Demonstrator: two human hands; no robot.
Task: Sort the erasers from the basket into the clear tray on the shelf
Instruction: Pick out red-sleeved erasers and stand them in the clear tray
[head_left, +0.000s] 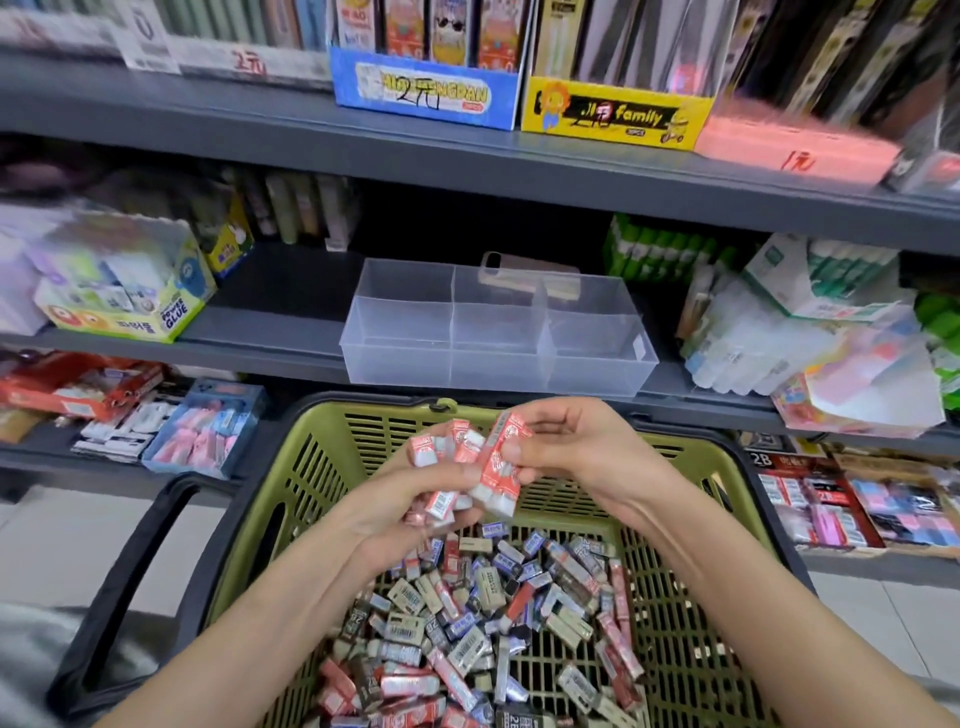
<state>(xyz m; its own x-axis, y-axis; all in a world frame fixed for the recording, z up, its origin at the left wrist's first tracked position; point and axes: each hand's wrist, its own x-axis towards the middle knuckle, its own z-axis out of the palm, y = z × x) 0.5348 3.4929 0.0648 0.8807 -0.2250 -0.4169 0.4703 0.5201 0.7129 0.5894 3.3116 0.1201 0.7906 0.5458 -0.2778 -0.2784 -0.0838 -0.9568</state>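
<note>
A green plastic basket (691, 613) in front of me holds a heap of mixed erasers (483, 613) in red, blue, black and beige sleeves. Above it, my left hand (415, 504) grips a bunch of red-sleeved erasers (441, 452). My right hand (582, 447) pinches a long red-sleeved eraser (498, 462) at its upper end, right against the bunch in my left hand. The clear tray (498, 369), split into several compartments, stands on the grey shelf just beyond the basket; nothing shows inside it.
A glue box (130, 291) sits left of the tray and piled packets (800, 322) lie to its right. A phone (530, 270) leans behind the tray. The lower shelf holds eraser boxes on both sides (202, 431). The basket's black handle (130, 582) hangs at left.
</note>
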